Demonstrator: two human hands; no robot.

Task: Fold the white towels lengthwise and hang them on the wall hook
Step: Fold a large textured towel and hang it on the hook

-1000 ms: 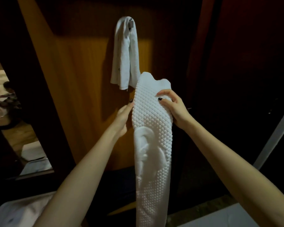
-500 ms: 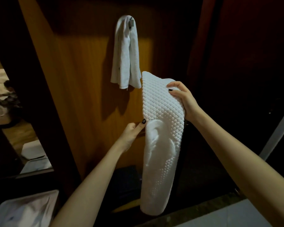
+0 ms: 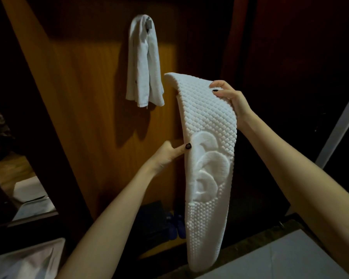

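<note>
The right grip [image 3: 233,99] curls over the upper right edge of a folded, waffle-textured white towel [image 3: 210,150] and holds it up, while the left grip [image 3: 167,154] pinches the towel's left edge about midway down. The towel hangs long and narrow in front of a wooden panel [image 3: 85,101], just right of and lower than a second white towel [image 3: 144,63] draped over the wall hook [image 3: 149,24].

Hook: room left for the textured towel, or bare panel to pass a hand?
Crowded at the hook: a smooth towel drapes over it. Bare wood panel lies left of that towel; narrow strip between it and the held textured towel.
</note>
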